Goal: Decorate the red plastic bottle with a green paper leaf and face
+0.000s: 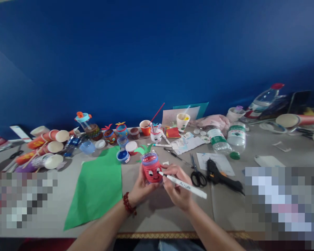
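A red painted jar (152, 170) with a drawn face, a purple-blue rim and green paper leaves on top stands upright in my left hand (142, 186). My fingers wrap round its left side and base. In my right hand (179, 186) is a white acrylic marker (189, 188), held like a pen. Its tip points at the right eye on the jar; whether it touches, I cannot tell. Left of the jar lies a sheet of green paper (102, 188). An open pot of blue paint (123, 156) is close behind it.
Black scissors (198, 176) and a black glue gun (221, 176) lie to the right. Plastic bottles (237, 137) stand behind them. Bundled paper cups (42, 146) lie at the left. Painted jars (110, 136) and a brush cup (146, 128) line the back, near the blue wall.
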Motion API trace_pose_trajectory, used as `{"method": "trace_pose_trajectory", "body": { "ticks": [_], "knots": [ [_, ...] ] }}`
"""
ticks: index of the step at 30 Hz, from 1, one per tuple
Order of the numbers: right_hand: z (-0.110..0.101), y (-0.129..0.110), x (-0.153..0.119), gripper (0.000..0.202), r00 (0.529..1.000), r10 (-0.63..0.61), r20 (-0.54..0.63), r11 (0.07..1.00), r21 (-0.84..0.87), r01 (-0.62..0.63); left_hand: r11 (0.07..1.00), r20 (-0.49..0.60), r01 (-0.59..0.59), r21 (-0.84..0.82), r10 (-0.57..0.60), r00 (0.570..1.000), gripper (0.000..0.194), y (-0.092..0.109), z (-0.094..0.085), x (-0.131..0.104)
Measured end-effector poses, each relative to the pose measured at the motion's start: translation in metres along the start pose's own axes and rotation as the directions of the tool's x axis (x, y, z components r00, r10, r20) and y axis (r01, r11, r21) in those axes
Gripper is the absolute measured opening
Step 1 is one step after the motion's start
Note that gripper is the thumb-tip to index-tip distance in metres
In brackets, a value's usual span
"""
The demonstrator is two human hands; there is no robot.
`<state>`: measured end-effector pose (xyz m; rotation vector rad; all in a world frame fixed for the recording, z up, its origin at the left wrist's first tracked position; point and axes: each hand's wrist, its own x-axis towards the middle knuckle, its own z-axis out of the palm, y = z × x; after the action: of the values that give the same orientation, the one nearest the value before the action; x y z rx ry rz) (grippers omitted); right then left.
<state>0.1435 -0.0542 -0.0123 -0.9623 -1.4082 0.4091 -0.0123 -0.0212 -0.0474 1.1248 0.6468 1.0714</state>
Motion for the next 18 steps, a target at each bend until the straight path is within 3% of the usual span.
{"method": "trace_pose_trajectory", "body": {
  "ticks": [18],
  "knots": [
    [-0.0004, -0.0017, 0.0020, 0.020, 0.999, -0.034, 0.032, 0.994, -0.100, 0.037, 0.999, -0.006, 0.012, 0.043, -0.012, 1.000, 0.079, 0.0038, 0.0028, 0.0006]
  ]
}}
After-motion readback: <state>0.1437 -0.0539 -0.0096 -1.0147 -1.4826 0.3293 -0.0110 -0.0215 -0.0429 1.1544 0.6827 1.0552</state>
